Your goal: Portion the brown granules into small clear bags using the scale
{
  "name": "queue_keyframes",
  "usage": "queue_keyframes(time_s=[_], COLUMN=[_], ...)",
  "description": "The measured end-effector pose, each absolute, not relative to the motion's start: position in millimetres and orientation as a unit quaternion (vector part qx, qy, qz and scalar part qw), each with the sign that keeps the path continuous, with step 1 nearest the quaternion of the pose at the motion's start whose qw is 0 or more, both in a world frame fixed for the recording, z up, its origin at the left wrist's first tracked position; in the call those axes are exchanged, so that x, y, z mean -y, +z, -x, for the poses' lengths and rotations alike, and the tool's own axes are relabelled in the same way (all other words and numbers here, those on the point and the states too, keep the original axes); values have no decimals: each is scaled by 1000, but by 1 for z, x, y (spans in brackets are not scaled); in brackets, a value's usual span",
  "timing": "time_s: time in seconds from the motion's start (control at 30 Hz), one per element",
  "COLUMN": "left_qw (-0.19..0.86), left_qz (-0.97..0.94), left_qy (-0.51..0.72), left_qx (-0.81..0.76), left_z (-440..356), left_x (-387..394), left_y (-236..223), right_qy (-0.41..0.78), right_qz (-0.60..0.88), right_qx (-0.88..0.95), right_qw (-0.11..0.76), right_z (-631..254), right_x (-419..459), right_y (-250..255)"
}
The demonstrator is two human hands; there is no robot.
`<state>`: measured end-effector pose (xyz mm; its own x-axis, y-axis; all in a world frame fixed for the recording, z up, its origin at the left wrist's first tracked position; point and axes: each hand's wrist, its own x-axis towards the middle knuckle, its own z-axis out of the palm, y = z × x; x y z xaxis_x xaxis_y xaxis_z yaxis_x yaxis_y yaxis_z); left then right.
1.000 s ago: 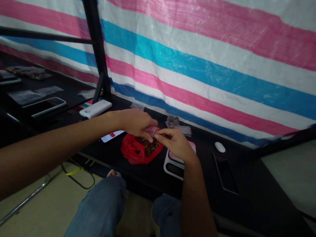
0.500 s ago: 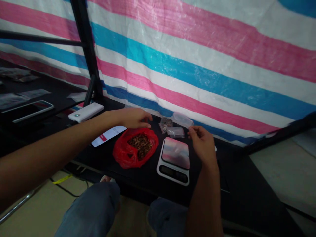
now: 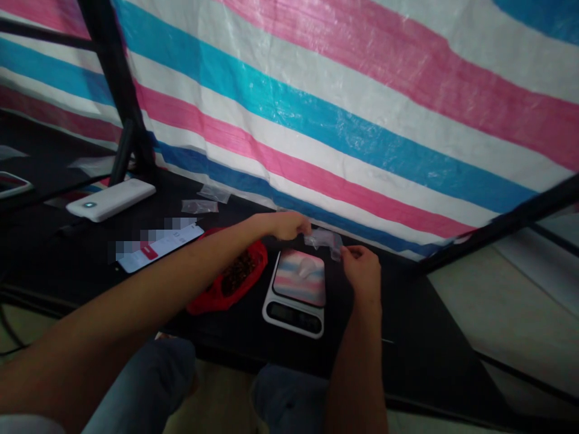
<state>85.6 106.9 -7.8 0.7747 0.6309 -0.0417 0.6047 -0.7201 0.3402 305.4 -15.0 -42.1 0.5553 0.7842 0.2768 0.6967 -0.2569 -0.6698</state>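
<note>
A small clear plastic bag [image 3: 323, 239] stretches between my hands behind the digital scale. My left hand [image 3: 289, 225] reaches over the red bag, its fingers closed at the clear bag's left edge. At the other side my right hand [image 3: 363, 268] pinches a corner of it between thumb and finger. Below them sits the white scale [image 3: 294, 321] with a shiny reflective plate. The red plastic bag [image 3: 210, 302], open at the top, contains small brown dried pieces [image 3: 237, 272]. My left forearm covers part of it.
To the left lie a lit phone [image 3: 156, 248], a white oblong device [image 3: 113, 199] and small clear bags [image 3: 199, 207]. A striped plastic sheet [image 3: 316, 138] hangs behind the black table [image 3: 407, 313]. Dark frame posts [image 3: 106, 66] stand at the left.
My left hand has moved right, from above the red bag to the clear plastic bag near my right hand. The view has shifted rightward. The left fingers, spread before, are now closed.
</note>
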Motion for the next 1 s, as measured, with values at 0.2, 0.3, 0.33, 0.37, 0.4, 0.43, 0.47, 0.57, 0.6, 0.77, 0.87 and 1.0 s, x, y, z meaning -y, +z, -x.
queue_keyframes(time_s=[0.2, 0.3, 0.33, 0.37, 0.4, 0.43, 0.47, 0.57, 0.6, 0.77, 0.87, 1.0], left_qw=[163, 199, 218, 239, 261, 283, 305, 352, 362, 461, 531, 579], left_qz=[-847, -822, -816, -809, -803, -797, -792, -784, -783, -733, -671, -610], left_qy=[37, 32, 33, 36, 42, 53, 69, 138, 161, 320, 379, 428], left_qx=[-505, -532, -535, -536, -534, -530, -524, -493, -480, -384, -351, -329], left_z=[-56, -49, -49, -49, -49, -48, -48, -41, -38, -16, 1, 25], left_x=[-129, -132, -133, -133, -133, -134, -133, -129, -124, -78, -36, 6], left_y=[-19, -30, -32, -33, -32, -29, -25, -6, 1, 30, 31, 16], right_qy=[146, 172, 175, 179, 182, 185, 190, 217, 227, 255, 287, 327], right_qz=[739, 728, 726, 723, 719, 712, 703, 654, 632, 531, 484, 453], right_qx=[497, 511, 515, 519, 523, 526, 530, 548, 557, 626, 673, 717], right_qw=[432, 424, 421, 419, 421, 425, 433, 474, 488, 511, 480, 417], right_z=[-288, -280, -278, -277, -275, -273, -270, -257, -251, -209, -186, -166], right_x=[13, 12, 12, 11, 11, 12, 12, 14, 15, 26, 34, 42], right_y=[-34, -33, -32, -31, -29, -26, -23, -14, -10, 7, 14, 16])
